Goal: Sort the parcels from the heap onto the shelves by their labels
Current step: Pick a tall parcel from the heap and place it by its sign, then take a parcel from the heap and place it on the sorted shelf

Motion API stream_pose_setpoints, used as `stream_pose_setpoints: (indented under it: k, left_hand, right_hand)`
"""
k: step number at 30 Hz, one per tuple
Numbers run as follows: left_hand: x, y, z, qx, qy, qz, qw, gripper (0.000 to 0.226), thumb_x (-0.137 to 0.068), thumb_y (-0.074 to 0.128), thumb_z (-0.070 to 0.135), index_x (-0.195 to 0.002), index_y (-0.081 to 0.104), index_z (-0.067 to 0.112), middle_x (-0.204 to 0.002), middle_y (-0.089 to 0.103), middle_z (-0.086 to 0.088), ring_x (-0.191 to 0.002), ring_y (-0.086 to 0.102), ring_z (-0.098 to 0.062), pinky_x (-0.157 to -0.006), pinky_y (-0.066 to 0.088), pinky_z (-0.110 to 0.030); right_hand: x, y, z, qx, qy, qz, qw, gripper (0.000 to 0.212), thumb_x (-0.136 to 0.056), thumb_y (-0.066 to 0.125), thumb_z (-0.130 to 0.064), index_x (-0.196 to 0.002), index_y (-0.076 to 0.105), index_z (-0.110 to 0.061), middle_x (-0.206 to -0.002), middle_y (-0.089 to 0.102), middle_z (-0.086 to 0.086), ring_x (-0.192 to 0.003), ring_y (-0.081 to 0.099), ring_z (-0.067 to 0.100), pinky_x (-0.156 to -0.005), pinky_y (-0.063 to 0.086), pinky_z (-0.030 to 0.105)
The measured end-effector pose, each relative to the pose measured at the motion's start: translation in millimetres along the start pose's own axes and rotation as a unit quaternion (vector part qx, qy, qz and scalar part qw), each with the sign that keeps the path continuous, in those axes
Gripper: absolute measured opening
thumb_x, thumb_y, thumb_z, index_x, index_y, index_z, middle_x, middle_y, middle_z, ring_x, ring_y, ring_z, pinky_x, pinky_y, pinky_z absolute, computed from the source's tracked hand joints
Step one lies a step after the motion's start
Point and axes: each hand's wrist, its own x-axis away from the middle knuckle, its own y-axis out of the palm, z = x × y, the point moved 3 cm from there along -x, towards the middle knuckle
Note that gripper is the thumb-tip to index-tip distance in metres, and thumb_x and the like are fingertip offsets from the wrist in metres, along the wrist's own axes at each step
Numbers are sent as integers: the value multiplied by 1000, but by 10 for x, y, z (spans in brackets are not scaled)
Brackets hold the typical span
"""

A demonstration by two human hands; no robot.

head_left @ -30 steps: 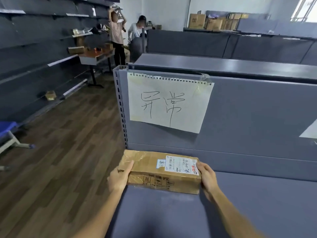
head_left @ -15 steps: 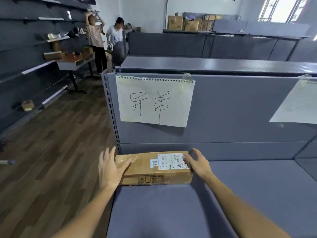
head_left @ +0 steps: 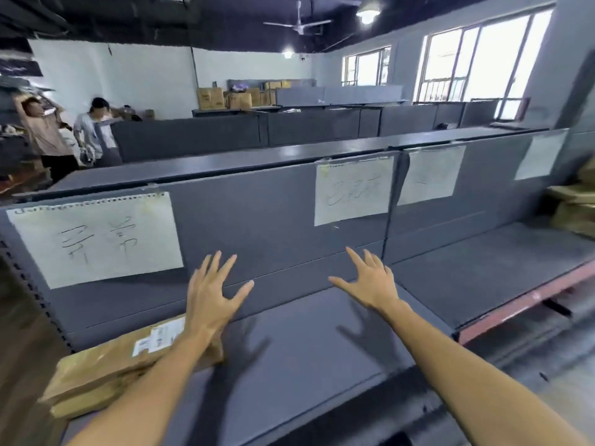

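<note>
Since half a second ago both hands have come off the parcel [head_left: 128, 358] and lifted away, and the view has swung to the right along the shelves. The left hand [head_left: 211, 294] hovers with fingers spread, its grip released and holding nothing; its wrist passes in front of the parcel's right end. The right hand [head_left: 370, 281] is likewise released, fingers splayed above bare shelf [head_left: 322, 349], well apart from the parcel. The parcel lies flat at the left end of the shelf, below the handwritten sign [head_left: 96, 236] taped to the back panel, its printed label [head_left: 159, 338] facing up. Its near left corner appears to sit at or slightly past the shelf's front edge, though blur and wide-angle distortion make that hard to judge. If it does overhang, a brush from the left forearm could nudge it off onto the floor. The other risk is mis-sorting: the neighbouring signs, the middle sign [head_left: 354, 191] and one beyond it [head_left: 431, 175], are too smeared here to read, so a hurried glance while turning could send the next parcel to the wrong bay. More parcels [head_left: 576, 207] sit at the far right, stacked loosely, and a careless pull there might topple them.
</note>
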Motion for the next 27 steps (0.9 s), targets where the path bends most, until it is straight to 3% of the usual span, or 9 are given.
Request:
stream_pose_setpoints:
  k: [8, 14, 22, 27]
  left_hand:
    - [-525, 1669, 2898, 56, 115, -116, 985, 97, -75, 19, 87, -156, 29, 35, -168, 12, 1, -155, 5, -18, -126, 5, -44]
    - [-548, 2715, 4978, 91, 226, -183, 953, 101, -73, 15, 88, -157, 29, 33, -167, 16, -5, -155, 8, -22, -124, 9, -47]
    - [-964, 4101, 6783, 154, 286, -224, 919, 99, -77, 26, 88, -157, 27, 29, -167, 17, -8, -155, 8, -24, -125, 9, -44]
    - [-1436, 5002, 7791, 182, 306, -240, 903, 83, -90, 43, 72, -158, 25, 28, -167, 17, -9, -155, 9, -24, -124, 7, -45]
  right_hand:
    - [563, -1382, 2782, 51, 164, 71, 983, 92, -84, 47, -80, -159, 17, -35, -165, 22, 14, -152, 19, 29, -119, 24, 51]
    - [997, -2055, 4249, 53, 258, 130, 956, 95, -78, 45, -85, -156, 24, -36, -159, 35, 11, -148, 29, 30, -116, 31, 51]
    - [1035, -2559, 6078, 78, 355, 157, 918, 94, -79, 46, -83, -157, 22, -36, -159, 35, 7, -148, 27, 26, -114, 34, 47]
    - [566, -3018, 6986, 110, 386, 157, 902, 94, -83, 52, -78, -158, 22, -31, -157, 37, 6, -147, 31, 28, -112, 36, 47]
